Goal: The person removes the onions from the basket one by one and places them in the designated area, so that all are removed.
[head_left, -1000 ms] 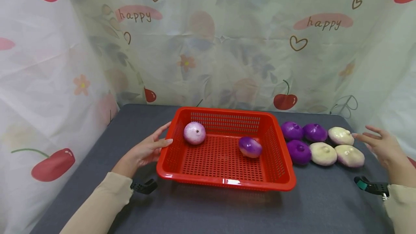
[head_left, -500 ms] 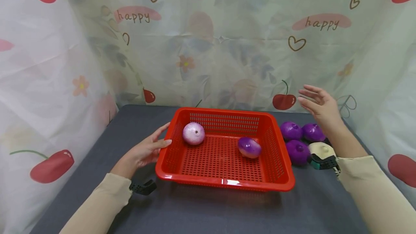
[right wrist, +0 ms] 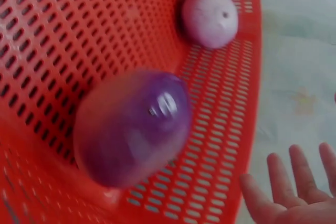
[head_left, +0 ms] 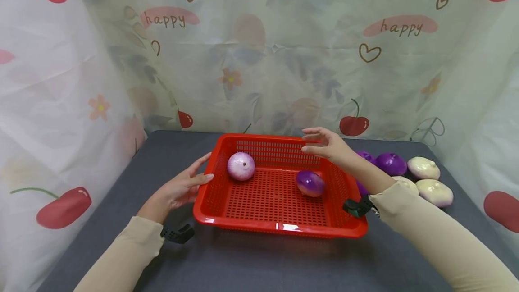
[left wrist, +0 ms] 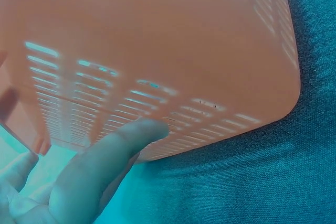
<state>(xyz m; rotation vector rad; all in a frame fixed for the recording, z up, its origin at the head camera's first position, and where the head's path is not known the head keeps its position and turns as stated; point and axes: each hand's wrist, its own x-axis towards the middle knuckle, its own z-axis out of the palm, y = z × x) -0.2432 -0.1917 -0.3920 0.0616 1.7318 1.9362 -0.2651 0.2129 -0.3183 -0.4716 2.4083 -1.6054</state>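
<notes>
A red perforated plastic basket (head_left: 263, 225) stands on the dark table with two bulbs inside. A round pale-purple onion (head_left: 241, 166) lies near its left wall; a glossy purple bulb with a pinkish side (head_left: 310, 184) lies to the right. My left hand (head_left: 182, 188) touches the left rim from outside, fingers loosely extended. In the left wrist view one finger (left wrist: 115, 156) lies along the slotted outer wall. My right hand (head_left: 328, 148) hovers over the back right of the basket, holding nothing, with its fingers spread in the right wrist view.
Right of the basket lie several purple bulbs (head_left: 391, 164) and cream bulbs (head_left: 423, 168), partly hidden by my right forearm. A printed white curtain (head_left: 275, 71) hangs behind and at both sides of the grey table (head_left: 259, 265).
My right hand has swung left from beside the cream bulbs, rising past the purple ones, to above the basket. My left hand has stayed at the rim. Both bulbs in the basket have stayed put.
</notes>
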